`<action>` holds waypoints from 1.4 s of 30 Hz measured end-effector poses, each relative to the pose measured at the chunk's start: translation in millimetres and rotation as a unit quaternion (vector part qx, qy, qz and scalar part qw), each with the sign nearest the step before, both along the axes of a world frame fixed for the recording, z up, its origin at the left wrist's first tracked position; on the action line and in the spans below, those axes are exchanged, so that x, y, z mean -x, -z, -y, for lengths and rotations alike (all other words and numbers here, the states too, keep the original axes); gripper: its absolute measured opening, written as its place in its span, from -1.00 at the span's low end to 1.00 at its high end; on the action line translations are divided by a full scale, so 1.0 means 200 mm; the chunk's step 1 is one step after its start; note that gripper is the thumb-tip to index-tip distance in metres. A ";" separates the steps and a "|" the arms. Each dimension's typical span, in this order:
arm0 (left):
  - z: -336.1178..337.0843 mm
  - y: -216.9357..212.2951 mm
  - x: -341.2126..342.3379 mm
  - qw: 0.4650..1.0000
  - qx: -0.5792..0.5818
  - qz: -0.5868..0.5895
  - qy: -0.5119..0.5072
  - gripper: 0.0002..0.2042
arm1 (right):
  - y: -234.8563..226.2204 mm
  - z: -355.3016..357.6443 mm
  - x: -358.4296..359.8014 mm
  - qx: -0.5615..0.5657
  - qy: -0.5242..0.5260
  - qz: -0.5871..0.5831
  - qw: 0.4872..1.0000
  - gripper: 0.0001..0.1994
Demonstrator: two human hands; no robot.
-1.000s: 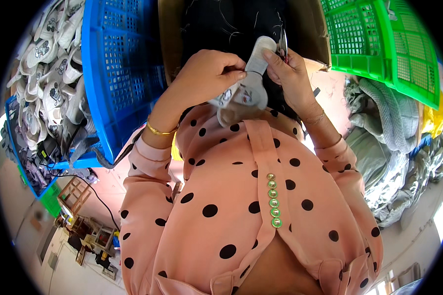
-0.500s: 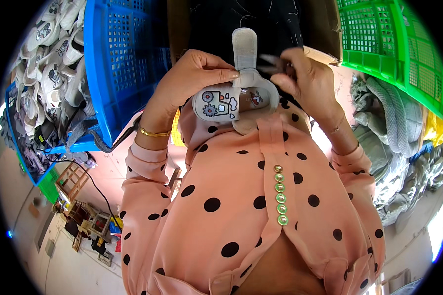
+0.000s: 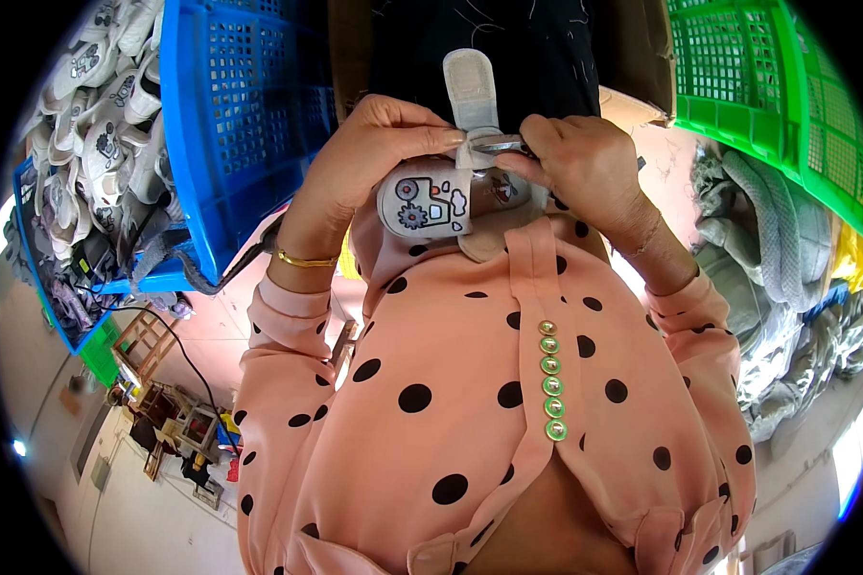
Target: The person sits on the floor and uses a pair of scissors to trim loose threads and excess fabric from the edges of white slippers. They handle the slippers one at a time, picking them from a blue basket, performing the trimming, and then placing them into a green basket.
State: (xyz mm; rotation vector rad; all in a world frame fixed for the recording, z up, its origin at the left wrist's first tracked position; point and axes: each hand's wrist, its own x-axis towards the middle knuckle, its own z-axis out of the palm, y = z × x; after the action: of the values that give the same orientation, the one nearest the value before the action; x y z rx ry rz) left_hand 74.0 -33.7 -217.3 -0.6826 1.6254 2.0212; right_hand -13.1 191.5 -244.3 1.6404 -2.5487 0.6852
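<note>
In front of my belly is a small pale grey child's shoe (image 3: 408, 207) with a cartoon vehicle and gears printed on it. Its strap (image 3: 471, 84) stands up, pointing away from me. My left hand (image 3: 379, 144) pinches the shoe at the base of the strap between thumb and fingers. From the right, my right hand (image 3: 585, 163) is closed round a pair of metal thread snips (image 3: 498, 145). Their blades lie against the shoe right by the left fingertips; whether they are cutting anything cannot be made out. The right fingers cover the snips' grip.
At the left stands a blue plastic crate (image 3: 197, 144), with many printed shoes (image 3: 105, 144) heaped beyond it. A green crate (image 3: 729, 72) stands at the right, above grey bundled pieces (image 3: 738, 225). Cardboard (image 3: 633, 57) edges the dark, thread-strewn cloth (image 3: 537, 48) on my lap.
My right hand has moved left and in toward the shoe, bringing the snips' blades to the strap's base. The strap has tilted slightly left. My left hand keeps its pinch.
</note>
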 end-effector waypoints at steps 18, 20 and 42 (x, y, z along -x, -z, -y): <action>-0.01 0.01 -0.01 0.998 -0.025 0.039 -0.037 -0.84 | 0.03 0.02 0.01 -0.016 -0.003 0.049 0.999 -0.59; -0.01 0.01 -0.01 0.998 -0.027 0.041 -0.040 -0.84 | 0.03 0.03 0.02 -0.020 -0.006 0.053 0.998 -0.60; -0.05 0.03 -0.02 0.988 0.127 -0.084 0.029 -0.77 | 0.02 0.11 0.08 0.113 0.104 0.606 0.781 -0.66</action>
State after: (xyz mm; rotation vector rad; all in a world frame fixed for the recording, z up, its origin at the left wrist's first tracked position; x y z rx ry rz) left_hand 77.9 -23.8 -222.4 -0.5552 2.0007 1.8934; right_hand -28.6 168.8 -248.1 0.8278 -2.9459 2.5230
